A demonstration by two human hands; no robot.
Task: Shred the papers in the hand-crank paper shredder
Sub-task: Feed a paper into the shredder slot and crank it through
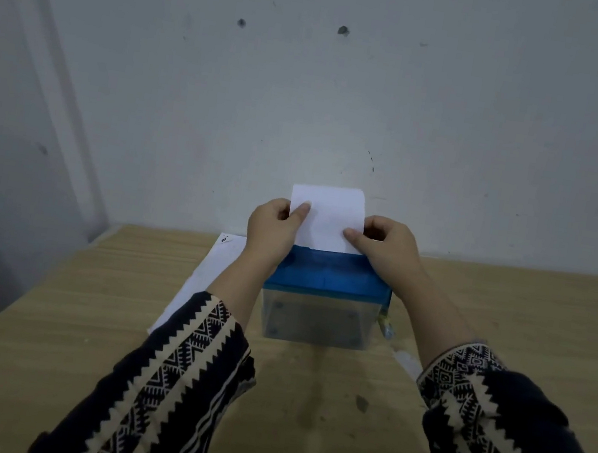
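A small hand-crank shredder (320, 307) with a blue top and a clear bin stands in the middle of the wooden table. A white sheet of paper (328, 213) stands upright over its top slot, its lower edge at the blue lid. My left hand (274, 228) pinches the sheet's left edge and my right hand (384, 245) pinches its right edge. Part of the crank (387, 326) shows low on the shredder's right side. The bin looks see-through; I cannot tell what is inside.
A stack of white papers (205, 274) lies flat on the table (83, 310) left of the shredder, partly under my left forearm. A grey wall stands close behind. The table's left edge runs diagonally at the left.
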